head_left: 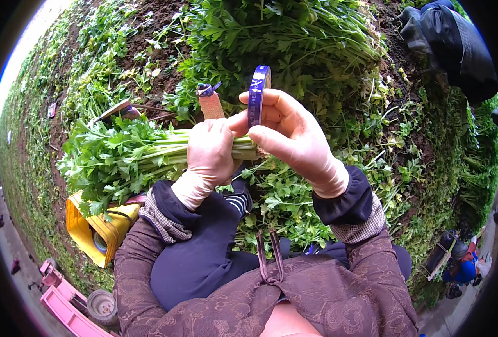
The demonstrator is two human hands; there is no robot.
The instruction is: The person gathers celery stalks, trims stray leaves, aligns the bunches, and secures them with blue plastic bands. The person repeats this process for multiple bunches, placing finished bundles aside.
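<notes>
My left hand [209,147], in a pale glove, is closed around the stalks of a celery bunch [164,147]. The bunch lies sideways over my lap, its leaves to the left and its cut ends to the right. My gloved right hand [296,132] holds a roll of purple-blue printed tape [255,95] upright just above the stalk ends. Its fingers go through and around the ring, close to the left hand's thumb side. Behind my left fist rises a pinkish woven strip [210,105] with a bit of blue tape at its top; its lower end is hidden.
A large pile of celery [282,39] lies ahead. Loose leaves cover the brown soil around me. A yellow bag [105,236] sits at left, with a pink cart [72,309] beyond it. Dark clothing [451,42] lies far right; another person [465,267] is at lower right.
</notes>
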